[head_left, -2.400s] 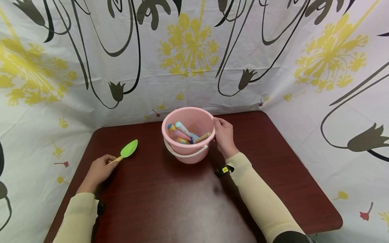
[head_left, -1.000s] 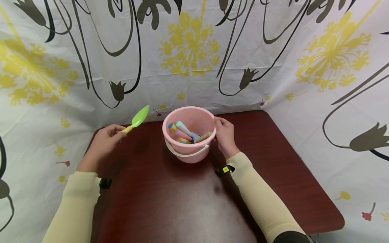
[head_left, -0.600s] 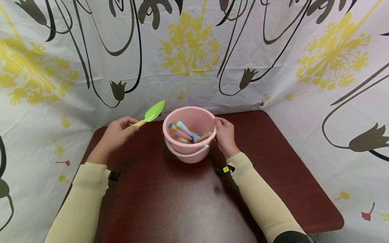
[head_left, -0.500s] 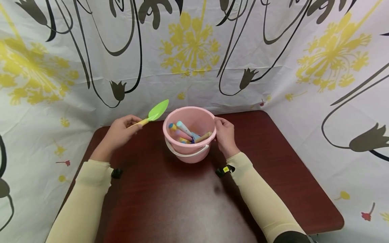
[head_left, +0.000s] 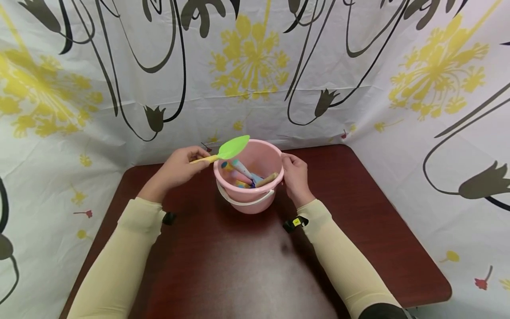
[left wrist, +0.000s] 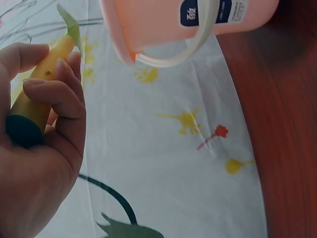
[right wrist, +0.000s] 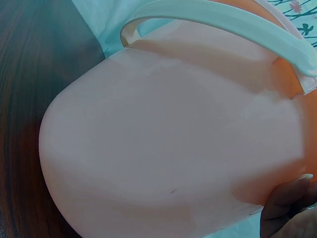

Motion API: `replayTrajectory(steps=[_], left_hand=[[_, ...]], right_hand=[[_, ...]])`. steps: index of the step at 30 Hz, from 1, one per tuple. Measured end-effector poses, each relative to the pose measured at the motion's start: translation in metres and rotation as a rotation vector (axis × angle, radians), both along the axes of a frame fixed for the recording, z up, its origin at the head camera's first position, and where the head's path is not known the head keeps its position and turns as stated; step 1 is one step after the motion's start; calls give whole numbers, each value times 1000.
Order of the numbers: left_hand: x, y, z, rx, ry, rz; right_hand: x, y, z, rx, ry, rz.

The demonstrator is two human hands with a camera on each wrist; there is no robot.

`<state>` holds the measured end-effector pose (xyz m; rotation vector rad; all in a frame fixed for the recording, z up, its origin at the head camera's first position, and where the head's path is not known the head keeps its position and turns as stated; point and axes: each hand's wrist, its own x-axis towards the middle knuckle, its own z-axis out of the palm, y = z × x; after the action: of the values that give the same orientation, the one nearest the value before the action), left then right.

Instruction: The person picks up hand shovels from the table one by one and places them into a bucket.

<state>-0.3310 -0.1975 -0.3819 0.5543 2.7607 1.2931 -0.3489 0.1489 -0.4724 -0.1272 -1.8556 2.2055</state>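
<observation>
My left hand (head_left: 178, 169) grips the yellow handle of a toy trowel (head_left: 234, 147) with a bright green blade. The blade hangs over the left part of the rim of a pink bucket (head_left: 255, 204). In the left wrist view the fingers curl round the handle (left wrist: 43, 74), which has a dark green end. My right hand (head_left: 294, 176) pinches the bucket's rim on the right side. Inside the bucket lie several toy pieces (head_left: 241, 167), light blue, pink, yellow and tan, partly hidden by the wall. A white bail handle (head_left: 248, 204) hangs down the bucket's front.
The bucket stands on a dark red-brown table (head_left: 223, 261), near its back edge. A white flower-printed cloth (head_left: 255, 79) hangs behind and along both sides of the table.
My left hand has lifted the trowel off the left of the table and carried it rightward to above the bucket's rim. My right hand and the bucket have stayed in place.
</observation>
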Motion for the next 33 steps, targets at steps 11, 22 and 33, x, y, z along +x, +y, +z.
replayTrajectory(steps=[11,22,33], left_hand=[[-11,35,6,-162,95,-101],[-16,55,8,-294,157,-156],[-20,70,11,-388,190,-216]], right_hand=[[2,-1,-1,4,-13,2],[2,2,-4,5,-7,12],[1,3,-4,11,-1,19]])
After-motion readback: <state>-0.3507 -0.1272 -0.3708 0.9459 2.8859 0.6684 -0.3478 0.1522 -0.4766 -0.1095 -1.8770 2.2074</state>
